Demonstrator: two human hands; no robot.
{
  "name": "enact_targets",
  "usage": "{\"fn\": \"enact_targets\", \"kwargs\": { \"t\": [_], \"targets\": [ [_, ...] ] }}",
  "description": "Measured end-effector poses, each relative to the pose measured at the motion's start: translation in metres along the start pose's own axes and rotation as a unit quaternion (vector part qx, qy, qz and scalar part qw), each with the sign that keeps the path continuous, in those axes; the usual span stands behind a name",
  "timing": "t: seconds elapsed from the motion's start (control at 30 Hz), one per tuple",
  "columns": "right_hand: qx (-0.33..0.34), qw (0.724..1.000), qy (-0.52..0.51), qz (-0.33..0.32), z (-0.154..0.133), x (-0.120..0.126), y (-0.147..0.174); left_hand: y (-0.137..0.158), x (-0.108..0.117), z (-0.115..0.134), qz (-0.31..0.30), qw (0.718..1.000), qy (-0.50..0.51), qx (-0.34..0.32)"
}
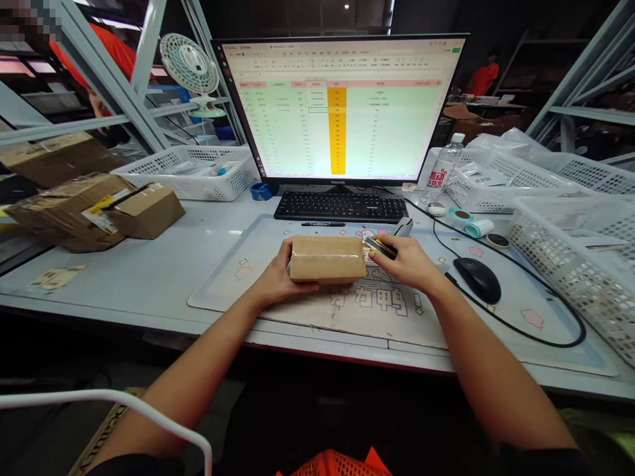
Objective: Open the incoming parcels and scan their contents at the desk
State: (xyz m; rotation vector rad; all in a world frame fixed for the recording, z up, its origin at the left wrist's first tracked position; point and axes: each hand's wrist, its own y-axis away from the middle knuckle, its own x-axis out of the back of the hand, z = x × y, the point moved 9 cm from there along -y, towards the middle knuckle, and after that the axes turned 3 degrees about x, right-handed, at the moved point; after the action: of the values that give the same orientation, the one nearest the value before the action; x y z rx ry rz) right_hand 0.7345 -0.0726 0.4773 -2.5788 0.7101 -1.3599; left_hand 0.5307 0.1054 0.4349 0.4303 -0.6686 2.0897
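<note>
A small brown cardboard box [327, 258], sealed with shiny clear tape, is tilted up over the desk mat. My left hand [285, 277] grips its left end, thumb at the upper edge and fingers beneath. Just off the box's right end, my right hand [404, 260] is closed around a box cutter [381, 247], dark with a yellow part, its tip pointing toward the box. A grey device [403, 227] lies right behind that hand, partly hidden by it.
Behind the box are a pen [322, 224], a keyboard [341, 206] and a monitor [342, 119]. A mouse [477, 279] and looping black cable lie right, near white baskets [570, 264] and a water bottle [443, 168]. More cardboard boxes [69, 211] stand left. Two people in orange are farther back.
</note>
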Motion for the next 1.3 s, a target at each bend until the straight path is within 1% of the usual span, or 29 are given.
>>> {"fn": "enact_targets", "kwargs": {
  "t": [0.37, 0.57, 0.8, 0.97, 1.07, 1.23, 1.3],
  "targets": [
    [0.004, 1.000, -0.001, 0.000, -0.002, 0.002, 0.000, -0.001, -0.001, -0.001, 0.002, 1.000, -0.001, 0.004],
    [0.004, 1.000, -0.005, 0.001, -0.005, 0.002, 0.001, 0.000, -0.001, 0.003, 0.004, 1.000, -0.008, -0.016],
    [0.023, 1.000, -0.004, 0.000, -0.008, 0.004, 0.002, 0.002, 0.001, 0.008, 0.036, 0.998, -0.035, -0.027],
    [0.034, 0.997, -0.036, -0.051, -0.011, 0.000, 0.004, 0.001, 0.000, 0.005, 0.036, 0.999, -0.034, -0.005],
    [0.033, 0.995, -0.037, -0.082, -0.011, 0.001, 0.006, 0.000, -0.001, 0.003, 0.034, 0.999, -0.029, -0.004],
    [0.026, 0.985, -0.038, -0.169, -0.014, -0.003, 0.011, -0.001, 0.001, -0.005, 0.040, 0.999, -0.010, 0.010],
    [0.020, 0.982, -0.038, -0.186, -0.013, -0.004, 0.012, -0.001, 0.000, -0.006, 0.034, 0.999, -0.005, 0.011]
  ]
}}
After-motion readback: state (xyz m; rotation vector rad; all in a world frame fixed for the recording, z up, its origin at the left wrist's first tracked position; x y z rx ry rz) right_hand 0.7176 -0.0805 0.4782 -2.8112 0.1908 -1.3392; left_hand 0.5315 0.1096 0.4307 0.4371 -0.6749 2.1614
